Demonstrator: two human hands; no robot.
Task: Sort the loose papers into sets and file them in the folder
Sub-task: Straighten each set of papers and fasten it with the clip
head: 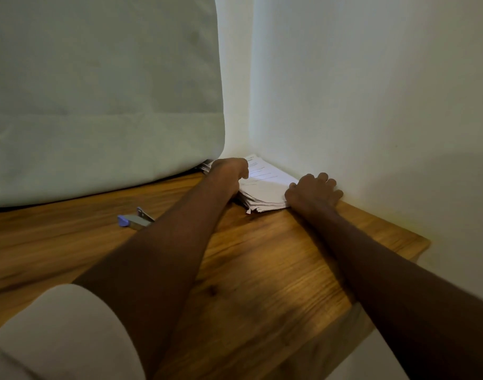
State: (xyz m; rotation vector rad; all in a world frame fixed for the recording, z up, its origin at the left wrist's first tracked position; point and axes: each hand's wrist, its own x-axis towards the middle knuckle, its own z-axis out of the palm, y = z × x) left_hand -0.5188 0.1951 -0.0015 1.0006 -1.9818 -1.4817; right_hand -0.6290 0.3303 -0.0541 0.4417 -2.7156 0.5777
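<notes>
Head view, single frame. Item: stack of loose papers (265, 185), white printed sheets, lying flat on the wooden table (262, 270) in the far corner where two pale walls (372, 91) meet. Edges are uneven and fanned at the near side, so the sheets are not squared up.

Left hand (229, 171): rests on the left edge of the stack, fingers curled downward at the paper; whether they actually pinch sheets cannot be told. Right hand (313, 192): set at the right near corner of the stack, fingers spread and bent against the wall side, seemingly pressing or bracing rather than clasping. The two hands stand apart, one on each side of the pile.

Handling, as judged: light, limp, smooth sheets that will slide over one another and sag if lifted by one edge. Best taken from both sides at once, thumbs on top and fingers beneath, then tapped square on the table. Corners may crease against the wall.

Also present: stapler (136, 219), grey with blue tip, lying left of the arms; pale fabric-covered mass (98, 105) behind. No folder identifiable.
</notes>
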